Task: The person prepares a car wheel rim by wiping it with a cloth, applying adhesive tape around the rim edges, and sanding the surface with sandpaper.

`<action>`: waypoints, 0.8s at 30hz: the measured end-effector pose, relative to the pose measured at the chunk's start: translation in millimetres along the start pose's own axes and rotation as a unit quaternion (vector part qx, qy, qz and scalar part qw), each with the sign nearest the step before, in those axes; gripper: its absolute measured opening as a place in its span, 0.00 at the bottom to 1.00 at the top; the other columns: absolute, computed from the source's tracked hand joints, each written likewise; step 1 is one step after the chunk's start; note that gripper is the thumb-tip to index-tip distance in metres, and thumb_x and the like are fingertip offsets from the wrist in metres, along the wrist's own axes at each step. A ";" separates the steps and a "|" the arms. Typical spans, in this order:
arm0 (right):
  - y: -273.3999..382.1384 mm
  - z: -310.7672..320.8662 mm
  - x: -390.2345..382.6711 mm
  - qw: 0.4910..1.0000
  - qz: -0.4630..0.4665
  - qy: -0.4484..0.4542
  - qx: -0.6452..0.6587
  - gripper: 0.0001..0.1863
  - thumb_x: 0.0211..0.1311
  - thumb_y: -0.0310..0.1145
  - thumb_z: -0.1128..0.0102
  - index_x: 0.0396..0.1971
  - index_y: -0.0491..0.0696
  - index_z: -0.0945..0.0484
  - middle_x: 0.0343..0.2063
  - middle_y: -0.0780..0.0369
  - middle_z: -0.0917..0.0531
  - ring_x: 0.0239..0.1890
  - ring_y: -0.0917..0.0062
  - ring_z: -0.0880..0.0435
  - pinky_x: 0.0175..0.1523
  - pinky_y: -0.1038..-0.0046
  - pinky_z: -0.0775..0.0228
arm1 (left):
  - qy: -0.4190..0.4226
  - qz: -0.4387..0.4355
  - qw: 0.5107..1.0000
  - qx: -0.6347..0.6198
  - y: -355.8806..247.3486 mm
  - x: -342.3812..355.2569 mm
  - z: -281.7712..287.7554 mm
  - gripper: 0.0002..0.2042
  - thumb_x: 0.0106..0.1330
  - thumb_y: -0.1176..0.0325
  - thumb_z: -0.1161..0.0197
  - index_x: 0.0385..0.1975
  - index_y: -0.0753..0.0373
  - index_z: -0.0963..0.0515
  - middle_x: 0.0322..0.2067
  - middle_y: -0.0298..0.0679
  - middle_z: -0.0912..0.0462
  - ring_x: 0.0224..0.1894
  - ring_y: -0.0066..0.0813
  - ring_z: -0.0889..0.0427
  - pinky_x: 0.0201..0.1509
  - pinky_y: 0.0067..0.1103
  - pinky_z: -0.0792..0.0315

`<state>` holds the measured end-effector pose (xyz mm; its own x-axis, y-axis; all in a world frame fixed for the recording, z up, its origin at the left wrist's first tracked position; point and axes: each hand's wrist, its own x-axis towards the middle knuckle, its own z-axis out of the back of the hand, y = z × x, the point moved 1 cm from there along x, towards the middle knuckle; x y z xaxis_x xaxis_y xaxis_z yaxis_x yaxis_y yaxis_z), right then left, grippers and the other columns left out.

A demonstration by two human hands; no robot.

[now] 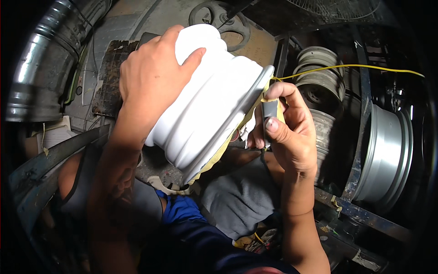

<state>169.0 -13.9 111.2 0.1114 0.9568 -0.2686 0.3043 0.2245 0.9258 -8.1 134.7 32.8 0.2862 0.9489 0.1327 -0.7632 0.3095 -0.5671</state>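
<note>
A car wheel rim, bright white under the light, is tilted in front of me above my lap. My left hand grips its far left side, the thumb lying on the white barrel and the fingers passing out of sight over its edge. Yellow masking tape runs along the lip on the right side. Beside that lip, my right hand is closed around a flat grey tool, pinched between thumb and fingers close to the tape. The tool's working end is hidden.
On the right, a metal rack holds several dirty rims and a silver rim. A yellow cord stretches across it. More silver rims stand at the left. A handwheel is at the back.
</note>
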 end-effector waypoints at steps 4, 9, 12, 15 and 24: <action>0.6 -0.5 -0.7 0.990 0.075 -0.067 -0.098 0.24 0.58 0.21 0.26 0.54 0.40 0.23 0.35 0.62 0.17 0.37 0.81 0.17 0.44 0.80 0.23 | -0.004 -0.008 1.000 -0.007 -1.9 -0.8 -3.1 0.28 0.65 0.43 0.34 0.57 0.57 0.19 0.43 0.51 0.12 0.45 0.53 0.12 0.48 0.40 0.20; 15.9 14.9 -3.6 0.905 0.233 -0.007 -0.355 0.13 0.47 0.17 0.28 0.36 0.42 0.12 0.36 0.59 0.13 0.41 0.72 0.16 0.50 0.73 0.24 | 0.007 -0.011 1.000 -0.002 -6.0 -0.5 -0.7 0.28 0.66 0.43 0.35 0.57 0.57 0.19 0.44 0.49 0.12 0.46 0.53 0.12 0.48 0.39 0.20; 20.1 12.3 3.9 0.790 0.335 0.027 -0.513 0.14 0.42 0.21 0.27 0.34 0.44 0.10 0.35 0.60 0.12 0.41 0.68 0.15 0.51 0.69 0.23 | -0.018 -0.031 0.999 -0.007 -2.1 -2.1 -4.7 0.28 0.66 0.42 0.35 0.57 0.57 0.19 0.44 0.49 0.12 0.45 0.53 0.12 0.49 0.39 0.19; 22.1 -10.9 1.3 0.705 0.371 0.041 -0.603 0.14 0.40 0.29 0.26 0.33 0.48 0.09 0.34 0.63 0.12 0.44 0.64 0.14 0.52 0.65 0.20 | -0.002 -0.023 1.000 -0.001 -4.2 -3.2 -4.7 0.27 0.66 0.43 0.35 0.56 0.57 0.19 0.44 0.49 0.12 0.45 0.53 0.12 0.48 0.39 0.19; 11.4 -9.1 5.4 0.663 0.368 0.072 -0.648 0.13 0.45 0.30 0.30 0.34 0.46 0.09 0.35 0.62 0.11 0.44 0.64 0.12 0.51 0.66 0.18 | -0.004 -0.032 0.999 -0.005 0.2 -1.7 -5.1 0.26 0.65 0.44 0.34 0.55 0.57 0.18 0.40 0.49 0.11 0.42 0.52 0.12 0.45 0.39 0.19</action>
<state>164.5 -4.4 122.7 -0.3412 0.8824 0.3241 -0.8615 -0.4314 0.2677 -5.8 132.9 28.3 0.3301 0.9274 0.1761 -0.7375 0.3698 -0.5651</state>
